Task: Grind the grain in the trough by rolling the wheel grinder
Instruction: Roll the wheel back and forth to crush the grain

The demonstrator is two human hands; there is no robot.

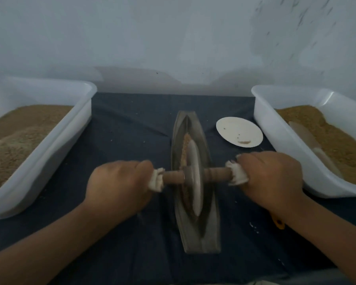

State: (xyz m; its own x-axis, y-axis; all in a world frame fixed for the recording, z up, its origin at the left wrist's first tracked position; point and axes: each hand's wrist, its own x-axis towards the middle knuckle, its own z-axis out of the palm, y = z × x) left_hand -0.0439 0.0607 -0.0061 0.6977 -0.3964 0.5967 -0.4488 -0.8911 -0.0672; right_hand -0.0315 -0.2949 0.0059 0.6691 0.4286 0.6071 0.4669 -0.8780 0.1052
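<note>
Dark blue cloth [132,124] covers the work surface in the head view. A long, boat-shaped grey trough [201,239] lies on it at centre, running away from the person. The wheel grinder [194,182] stands upright on edge in the trough's groove, roughly at mid-length. Brown grain [185,147] lies along the groove just beyond the wheel and against its left face.

A brown wooden axle [216,175] passes through the wheel, with both ends wrapped in white rag [156,179]. The left hand [119,182] is curled tightly round the left wrapped end; the right hand [269,177] grips the right wrapped end likewise.

A white plastic tub [56,145] holding brown meal sits at the left; a second tub [275,130] at the right holds similar material with a pale scoop [308,138] lying in it. A small white plate [238,131] carrying a few crumbs rests between the trough and the right tub. A yellow object [280,224] shows partly under the right wrist; its kind cannot be told.
</note>
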